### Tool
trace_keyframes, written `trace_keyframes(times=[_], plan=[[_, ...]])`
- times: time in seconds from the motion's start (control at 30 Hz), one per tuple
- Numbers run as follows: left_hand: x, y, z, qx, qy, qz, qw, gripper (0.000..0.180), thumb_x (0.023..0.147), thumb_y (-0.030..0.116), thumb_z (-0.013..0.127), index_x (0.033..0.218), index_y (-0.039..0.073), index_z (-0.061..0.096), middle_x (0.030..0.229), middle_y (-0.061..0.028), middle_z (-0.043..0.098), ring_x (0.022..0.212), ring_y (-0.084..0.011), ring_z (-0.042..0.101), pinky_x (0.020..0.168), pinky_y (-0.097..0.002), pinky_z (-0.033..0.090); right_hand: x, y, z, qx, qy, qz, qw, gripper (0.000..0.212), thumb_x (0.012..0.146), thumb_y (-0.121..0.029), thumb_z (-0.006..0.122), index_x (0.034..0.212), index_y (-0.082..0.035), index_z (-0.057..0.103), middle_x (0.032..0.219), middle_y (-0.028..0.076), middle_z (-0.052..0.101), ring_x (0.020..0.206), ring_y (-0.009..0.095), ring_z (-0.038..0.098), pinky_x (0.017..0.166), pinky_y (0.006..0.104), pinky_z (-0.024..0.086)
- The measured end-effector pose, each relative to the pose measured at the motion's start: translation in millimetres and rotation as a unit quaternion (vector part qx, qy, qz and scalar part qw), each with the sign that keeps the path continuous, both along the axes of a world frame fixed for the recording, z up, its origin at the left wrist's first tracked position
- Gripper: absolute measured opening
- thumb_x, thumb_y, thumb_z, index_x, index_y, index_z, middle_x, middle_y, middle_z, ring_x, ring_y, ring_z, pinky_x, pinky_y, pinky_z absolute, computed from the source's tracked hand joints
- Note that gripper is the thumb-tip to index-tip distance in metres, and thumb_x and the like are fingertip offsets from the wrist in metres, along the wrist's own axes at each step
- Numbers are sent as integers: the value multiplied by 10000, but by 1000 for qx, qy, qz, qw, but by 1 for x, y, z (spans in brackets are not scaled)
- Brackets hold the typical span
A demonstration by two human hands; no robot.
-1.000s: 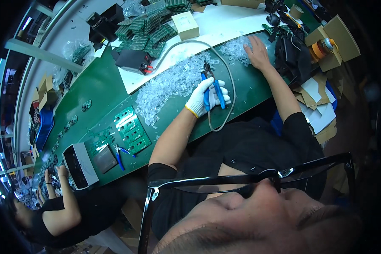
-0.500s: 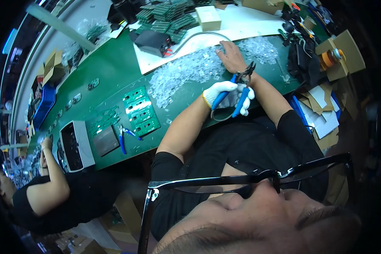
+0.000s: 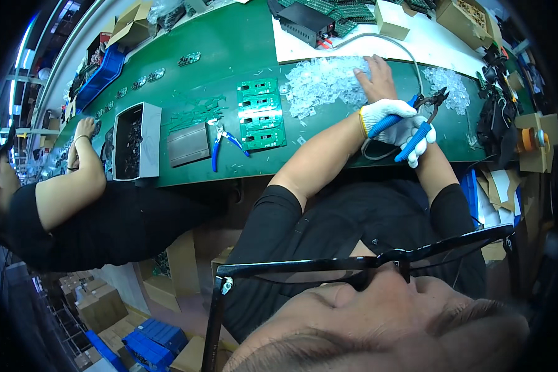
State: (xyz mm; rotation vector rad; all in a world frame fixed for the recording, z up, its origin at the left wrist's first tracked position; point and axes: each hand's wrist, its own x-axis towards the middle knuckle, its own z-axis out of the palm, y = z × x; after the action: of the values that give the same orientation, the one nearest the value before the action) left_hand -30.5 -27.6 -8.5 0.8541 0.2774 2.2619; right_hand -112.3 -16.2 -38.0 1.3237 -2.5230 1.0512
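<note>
My left hand (image 3: 398, 131), in a white knit glove with a yellow cuff edge, is wrapped round blue-handled cutting pliers (image 3: 413, 144). Their dark jaws point to the right, over my right forearm. That forearm passes beneath the gloved hand. Beyond it, my bare right hand (image 3: 376, 80) lies with fingers apart at the right edge of a heap of small clear plastic pieces (image 3: 322, 84). A second clear heap (image 3: 449, 87) lies right of that hand. Left of the first heap is a green circuit board panel (image 3: 261, 116), with another pair of blue-handled pliers (image 3: 216, 152) beside it.
Left on the green bench are a dark metal block (image 3: 189, 146) and a grey bin (image 3: 154, 139) of dark parts. A black box (image 3: 307, 23) with a grey cable stands at the back. Another person (image 3: 74, 198) works at the far left. A blue crate (image 3: 99, 77) sits beyond.
The view has swung, so the bench and both hands appear farther right and higher. The pliers stay in my gloved left hand; my right hand is still at the clear heap.
</note>
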Motion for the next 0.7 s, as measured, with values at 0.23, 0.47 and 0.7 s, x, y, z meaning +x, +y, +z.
trace_keyframes(times=[0.23, 0.47, 0.7], plan=[[14, -3, 25, -7, 75, -32, 997, 783, 992, 500, 589, 1471, -104, 452, 1304, -280, 674, 1162, -455, 692, 1124, -604, 421, 38, -33, 10, 23, -6, 57, 998, 679, 989, -474, 661, 1467, -5, 552, 1577, 303, 430, 1496, 459, 356, 1249, 525, 292], [26, -13, 22, -49, 14, 46, 998, 862, 890, 555, 676, 1395, -118, 491, 1165, -271, 700, 1025, -392, 730, 1018, -595, 486, 2, -17, 36, -79, -22, 84, 993, 580, 984, -416, 671, 1365, 18, 614, 1454, 264, 572, 1330, 431, 552, 1145, 495, 427], [21, 0, 23, -80, -20, 32, 996, 807, 891, 517, 673, 1375, -112, 523, 1133, -261, 713, 990, -381, 741, 1031, -579, 492, -100, -18, 25, -43, 35, 65, 996, 528, 1000, -458, 625, 1235, 8, 701, 1317, 229, 677, 1277, 405, 593, 1107, 483, 444]])
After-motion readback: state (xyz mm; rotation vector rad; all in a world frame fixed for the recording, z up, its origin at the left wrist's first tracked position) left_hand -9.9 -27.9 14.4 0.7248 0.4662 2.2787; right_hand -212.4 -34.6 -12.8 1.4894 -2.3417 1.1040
